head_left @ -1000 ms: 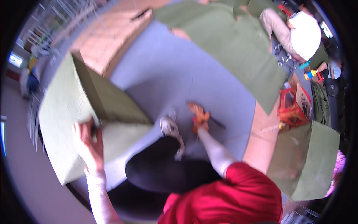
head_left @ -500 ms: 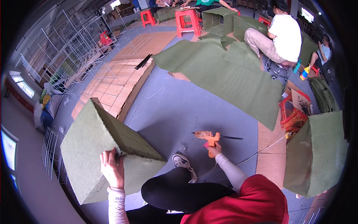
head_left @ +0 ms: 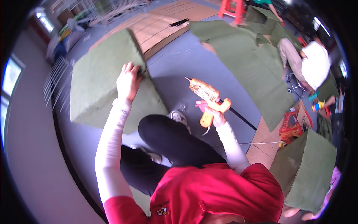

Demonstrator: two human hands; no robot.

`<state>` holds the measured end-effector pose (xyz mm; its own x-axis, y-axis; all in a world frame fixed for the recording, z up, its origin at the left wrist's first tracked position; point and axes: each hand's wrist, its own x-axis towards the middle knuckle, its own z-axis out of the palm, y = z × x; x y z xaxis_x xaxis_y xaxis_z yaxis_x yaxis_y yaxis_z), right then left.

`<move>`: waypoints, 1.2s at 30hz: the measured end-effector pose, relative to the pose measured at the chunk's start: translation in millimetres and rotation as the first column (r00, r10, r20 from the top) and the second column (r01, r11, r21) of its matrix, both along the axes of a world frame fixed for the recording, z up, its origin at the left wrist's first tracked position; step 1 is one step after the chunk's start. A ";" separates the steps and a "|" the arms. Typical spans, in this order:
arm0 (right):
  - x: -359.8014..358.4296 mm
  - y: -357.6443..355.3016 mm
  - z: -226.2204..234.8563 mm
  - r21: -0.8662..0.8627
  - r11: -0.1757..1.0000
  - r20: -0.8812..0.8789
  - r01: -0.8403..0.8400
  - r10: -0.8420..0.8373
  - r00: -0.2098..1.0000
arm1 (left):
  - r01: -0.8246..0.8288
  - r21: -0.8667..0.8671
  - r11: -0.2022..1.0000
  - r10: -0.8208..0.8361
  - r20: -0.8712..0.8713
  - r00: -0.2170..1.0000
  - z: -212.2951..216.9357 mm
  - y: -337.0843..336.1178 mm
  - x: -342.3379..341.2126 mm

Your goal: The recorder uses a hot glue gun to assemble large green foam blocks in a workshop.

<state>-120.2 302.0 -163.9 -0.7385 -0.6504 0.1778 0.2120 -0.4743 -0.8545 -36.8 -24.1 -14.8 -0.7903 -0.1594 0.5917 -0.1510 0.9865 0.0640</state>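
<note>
A large box covered in green felt-like sheet point(head_left: 102, 71) stands on the floor at my left. My left hand point(head_left: 128, 83) is closed on its edge, where two covered faces meet; the fingertips are partly hidden behind that edge. In my right hand point(head_left: 217, 116) is an orange glue gun point(head_left: 204, 90), gripped by its handle. Its nozzle points up and left, towards the box but apart from it. From the gun's rear sticks out a long black glue stick point(head_left: 243, 118).
A wide green sheet point(head_left: 238, 67) lies on the floor ahead. Flattened cardboard point(head_left: 160, 26) and wire frames point(head_left: 108, 11) are at the far left. Another green box point(head_left: 313, 171) and a red stool point(head_left: 291, 125) stand at the right. A person in white point(head_left: 315, 65) sits beyond them.
The glue gun has been lifted closer to me, its nozzle now tilted upward. My left hand stays at the box edge. The whole view has shifted, with the box higher in it.
</note>
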 end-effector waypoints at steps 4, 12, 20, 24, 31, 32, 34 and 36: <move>22.0 -51.2 17.6 -0.007 0.993 -0.074 -0.117 0.117 0.990 | 0.002 0.004 1.000 -0.002 0.015 1.000 -5.0 -15.5 8.7; 35.0 -89.2 13.6 0.133 0.982 -0.157 -0.133 0.154 0.976 | 0.051 -0.071 0.996 -0.044 0.104 0.994 -1.3 -33.2 4.1; 42.1 -94.5 21.2 0.150 0.984 -0.227 -0.096 0.128 0.965 | 0.038 -0.099 0.994 -0.020 0.176 0.984 10.9 -33.0 -14.3; 39.8 -94.3 21.9 0.169 0.979 -0.278 -0.114 0.158 0.948 | 0.006 -0.110 0.994 0.023 0.265 0.964 20.0 -28.0 -22.0; 42.1 -98.8 26.0 0.209 0.950 -0.626 0.230 -0.050 0.778 | -0.115 -0.148 0.982 0.163 0.373 0.914 35.5 -0.2 -42.0; 44.4 -98.5 28.0 0.202 0.940 -0.652 0.276 -0.082 0.754 | -0.134 -0.185 0.974 0.187 0.306 0.933 35.0 6.6 -42.9; 45.8 -100.4 28.8 0.191 0.951 -0.646 0.243 -0.065 0.761 | -0.243 -0.169 0.955 0.292 0.414 0.862 30.9 2.0 -60.9; 45.8 -101.6 30.4 0.137 0.936 -0.761 0.324 -0.110 0.639 | -0.342 -0.166 0.925 0.380 0.450 0.808 28.1 7.4 -69.9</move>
